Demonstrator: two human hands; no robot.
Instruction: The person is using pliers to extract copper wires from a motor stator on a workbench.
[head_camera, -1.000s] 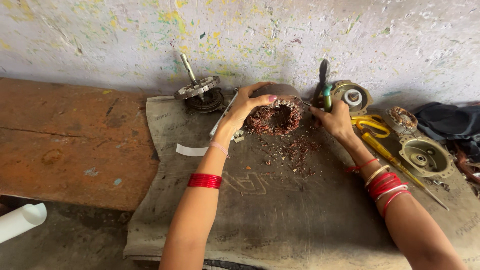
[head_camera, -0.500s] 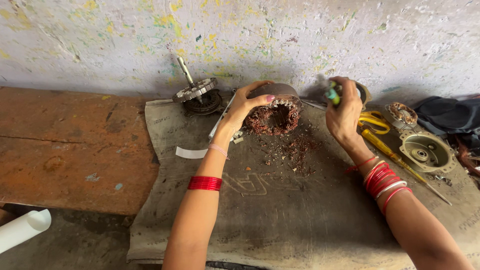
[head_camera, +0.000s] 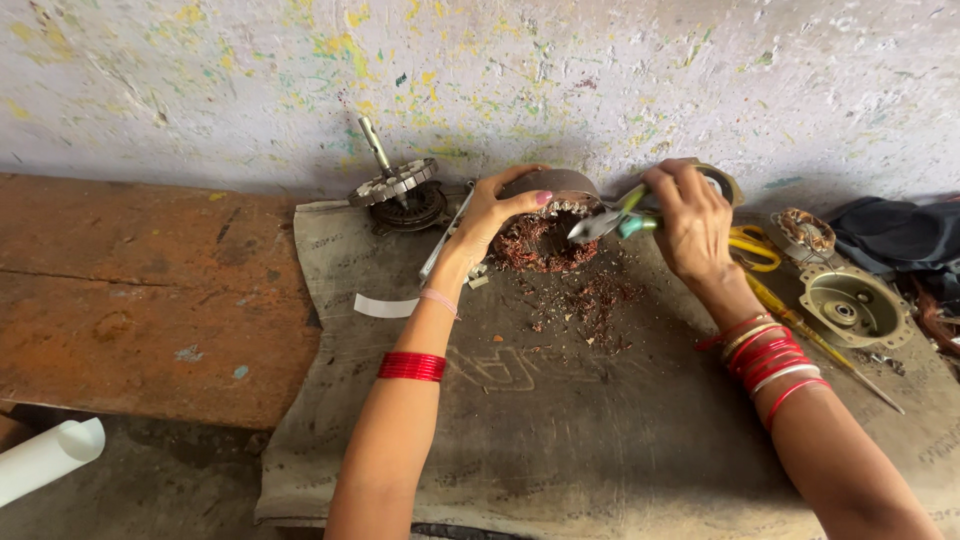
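Paint-flecked plaster wall rises behind a rusty brown bench, over which a coarse grey sack cloth (head_camera: 560, 440) is spread. Near the cloth's far edge sits a round motor stator (head_camera: 545, 235), a dark metal ring packed with tangled copper-red winding, tilted toward the viewer. The left hand (head_camera: 492, 215) curls over its left rim, thumb on top, fingers closed against the ring's outer wall. The right hand (head_camera: 692, 222) is wrapped shut around green-handled pliers (head_camera: 610, 220), whose steel nose reaches leftward into the stator's upper right winding. Crumbs of copper wire (head_camera: 590, 300) litter the cloth just in front of the stator. A finned rotor with shaft (head_camera: 392, 185) lies at the cloth's far left corner; a round cast metal end cover (head_camera: 850, 305) rests toward its right edge.
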